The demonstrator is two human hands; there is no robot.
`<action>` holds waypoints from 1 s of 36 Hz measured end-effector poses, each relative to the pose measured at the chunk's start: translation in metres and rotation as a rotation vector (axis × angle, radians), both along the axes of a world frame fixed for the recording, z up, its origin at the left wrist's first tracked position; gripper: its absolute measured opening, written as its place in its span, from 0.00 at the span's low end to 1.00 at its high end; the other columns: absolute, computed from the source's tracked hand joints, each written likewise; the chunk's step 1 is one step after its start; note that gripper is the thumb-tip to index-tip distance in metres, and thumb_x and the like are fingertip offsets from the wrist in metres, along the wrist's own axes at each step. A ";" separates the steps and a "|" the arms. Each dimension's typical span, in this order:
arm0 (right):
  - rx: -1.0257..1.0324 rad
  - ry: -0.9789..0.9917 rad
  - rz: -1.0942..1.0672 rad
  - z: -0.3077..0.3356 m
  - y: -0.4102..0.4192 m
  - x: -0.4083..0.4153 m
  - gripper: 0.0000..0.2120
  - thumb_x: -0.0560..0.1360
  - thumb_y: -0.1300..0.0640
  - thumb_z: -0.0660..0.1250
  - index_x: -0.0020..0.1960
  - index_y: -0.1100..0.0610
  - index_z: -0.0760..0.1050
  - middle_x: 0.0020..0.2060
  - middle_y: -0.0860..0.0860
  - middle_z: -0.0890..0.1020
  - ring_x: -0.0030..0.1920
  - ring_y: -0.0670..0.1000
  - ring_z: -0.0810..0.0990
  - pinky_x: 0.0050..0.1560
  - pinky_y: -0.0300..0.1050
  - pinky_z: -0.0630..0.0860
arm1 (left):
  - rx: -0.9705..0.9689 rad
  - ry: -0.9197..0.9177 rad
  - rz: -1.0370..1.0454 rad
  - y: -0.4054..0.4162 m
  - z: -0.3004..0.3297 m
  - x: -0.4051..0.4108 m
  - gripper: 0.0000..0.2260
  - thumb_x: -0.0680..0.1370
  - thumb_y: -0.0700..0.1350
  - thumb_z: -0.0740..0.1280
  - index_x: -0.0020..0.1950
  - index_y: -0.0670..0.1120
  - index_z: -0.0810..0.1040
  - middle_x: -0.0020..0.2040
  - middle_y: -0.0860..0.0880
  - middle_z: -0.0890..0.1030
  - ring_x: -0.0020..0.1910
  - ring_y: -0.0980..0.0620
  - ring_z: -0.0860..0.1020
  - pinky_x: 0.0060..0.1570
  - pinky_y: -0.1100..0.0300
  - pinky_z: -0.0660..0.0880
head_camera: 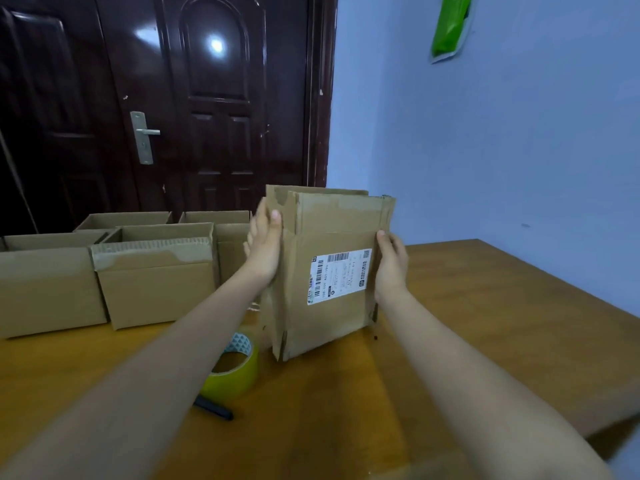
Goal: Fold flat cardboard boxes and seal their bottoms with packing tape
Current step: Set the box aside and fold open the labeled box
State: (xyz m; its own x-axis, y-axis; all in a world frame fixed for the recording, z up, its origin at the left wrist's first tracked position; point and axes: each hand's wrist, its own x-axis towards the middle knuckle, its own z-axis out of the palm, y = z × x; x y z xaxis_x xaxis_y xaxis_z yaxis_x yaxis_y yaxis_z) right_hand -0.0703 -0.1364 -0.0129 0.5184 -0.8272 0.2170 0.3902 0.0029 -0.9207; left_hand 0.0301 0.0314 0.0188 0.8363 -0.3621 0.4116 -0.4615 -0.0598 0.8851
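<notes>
The flattened box (325, 271) was held upright on the table (485, 306), gripped at its edges by left hand (265, 244) and right hand (391, 263); the tape roll (235, 365) lay near it.

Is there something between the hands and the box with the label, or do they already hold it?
Nothing visible: the left hand and right hand already hold the labelled box by its side edges.
</notes>
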 end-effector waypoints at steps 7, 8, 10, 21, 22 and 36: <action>0.022 -0.023 -0.035 -0.004 0.006 -0.011 0.15 0.79 0.50 0.62 0.63 0.53 0.66 0.51 0.46 0.76 0.48 0.44 0.77 0.42 0.39 0.71 | -0.108 0.106 -0.247 -0.016 -0.019 -0.020 0.30 0.72 0.73 0.49 0.68 0.60 0.67 0.64 0.52 0.76 0.64 0.51 0.74 0.66 0.44 0.68; 0.023 -0.030 -0.040 -0.005 0.006 -0.013 0.15 0.79 0.50 0.62 0.63 0.52 0.65 0.51 0.46 0.76 0.49 0.45 0.77 0.43 0.40 0.72 | -0.119 0.102 -0.240 -0.015 -0.020 -0.018 0.28 0.72 0.74 0.49 0.67 0.65 0.66 0.66 0.53 0.74 0.65 0.52 0.72 0.67 0.44 0.67; 0.016 -0.043 -0.047 -0.009 0.006 -0.015 0.14 0.78 0.51 0.64 0.61 0.52 0.65 0.53 0.48 0.76 0.50 0.47 0.78 0.45 0.41 0.73 | -0.102 0.096 -0.187 -0.011 -0.019 -0.012 0.28 0.73 0.73 0.49 0.70 0.66 0.62 0.71 0.53 0.68 0.70 0.50 0.67 0.70 0.42 0.62; -0.226 0.017 -0.307 -0.028 0.012 -0.006 0.10 0.78 0.48 0.63 0.55 0.51 0.70 0.56 0.49 0.73 0.58 0.50 0.73 0.61 0.48 0.71 | -0.426 0.292 0.021 -0.003 -0.020 -0.005 0.15 0.82 0.54 0.56 0.48 0.49 0.80 0.44 0.48 0.83 0.46 0.47 0.81 0.50 0.51 0.78; -0.246 0.013 -0.324 -0.028 0.012 -0.005 0.09 0.78 0.48 0.63 0.55 0.51 0.71 0.55 0.48 0.73 0.57 0.50 0.73 0.60 0.47 0.71 | -0.447 0.329 -0.002 -0.002 -0.021 -0.005 0.18 0.81 0.57 0.55 0.50 0.49 0.81 0.45 0.47 0.84 0.47 0.47 0.82 0.53 0.49 0.77; -0.374 -0.130 -0.269 0.012 -0.019 -0.005 0.16 0.74 0.40 0.56 0.50 0.48 0.76 0.52 0.47 0.77 0.52 0.40 0.75 0.56 0.35 0.70 | -0.290 -0.176 -0.192 -0.002 -0.012 0.004 0.20 0.76 0.67 0.49 0.64 0.67 0.70 0.71 0.57 0.67 0.71 0.56 0.66 0.71 0.44 0.62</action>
